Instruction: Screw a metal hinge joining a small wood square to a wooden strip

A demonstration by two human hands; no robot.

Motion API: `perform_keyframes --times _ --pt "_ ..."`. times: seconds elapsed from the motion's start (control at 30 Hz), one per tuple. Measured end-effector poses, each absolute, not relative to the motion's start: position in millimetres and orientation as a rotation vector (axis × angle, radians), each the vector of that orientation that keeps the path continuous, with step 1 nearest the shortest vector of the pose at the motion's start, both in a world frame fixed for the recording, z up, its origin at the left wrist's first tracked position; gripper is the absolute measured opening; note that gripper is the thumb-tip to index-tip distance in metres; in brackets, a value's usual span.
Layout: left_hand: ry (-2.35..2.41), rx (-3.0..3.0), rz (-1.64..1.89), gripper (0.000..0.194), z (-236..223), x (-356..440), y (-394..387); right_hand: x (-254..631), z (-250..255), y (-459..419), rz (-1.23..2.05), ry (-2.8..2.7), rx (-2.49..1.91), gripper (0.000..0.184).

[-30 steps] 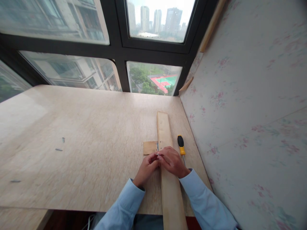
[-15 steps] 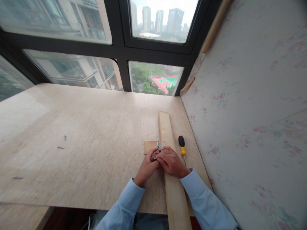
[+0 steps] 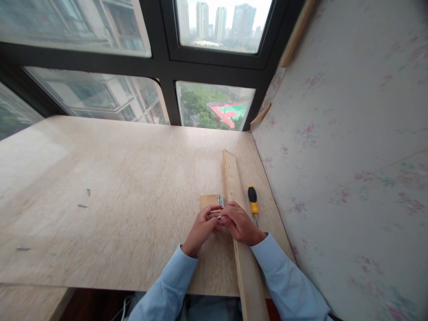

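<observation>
Silver piece (image 3: 219, 217) pinched between hands (image 3: 200, 229).

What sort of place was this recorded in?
Probably a room in a home, above ground level: floral wallpaper covers the wall on the right, a broad pale ledge runs up to a dark-framed window, and a sports court shows below outside.
</observation>
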State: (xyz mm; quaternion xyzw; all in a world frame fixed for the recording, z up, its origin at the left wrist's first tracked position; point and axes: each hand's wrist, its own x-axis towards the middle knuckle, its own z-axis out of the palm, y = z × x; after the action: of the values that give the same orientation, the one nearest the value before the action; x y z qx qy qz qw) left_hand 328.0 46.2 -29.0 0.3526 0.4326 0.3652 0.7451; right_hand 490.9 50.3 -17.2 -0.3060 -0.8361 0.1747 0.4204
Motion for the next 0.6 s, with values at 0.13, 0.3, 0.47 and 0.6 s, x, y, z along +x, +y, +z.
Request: perform_keyframes --times 0.13,0.3,0.47,0.6 --pt "1.163 1.197 0.881 0.040 -28.9 320.1 56.0 493.3 -14.6 49.8 0.473 -2.060 -0.770 0.014" --pt "1.410 2.052 0.837 0.035 -27.6 311.8 81.1 496.4 -14.0 48.3 0.507 -2.005 -0.790 0.012" --pt "1.390 2.374 0.525 0.047 -27.7 316.3 98.8 496.7 -15.3 47.6 0.542 -1.989 -0.799 0.012" --pt "1.367 2.366 0.433 0.039 -27.8 322.7 104.5 496.3 -15.0 47.7 0.542 -1.987 -0.797 0.011"
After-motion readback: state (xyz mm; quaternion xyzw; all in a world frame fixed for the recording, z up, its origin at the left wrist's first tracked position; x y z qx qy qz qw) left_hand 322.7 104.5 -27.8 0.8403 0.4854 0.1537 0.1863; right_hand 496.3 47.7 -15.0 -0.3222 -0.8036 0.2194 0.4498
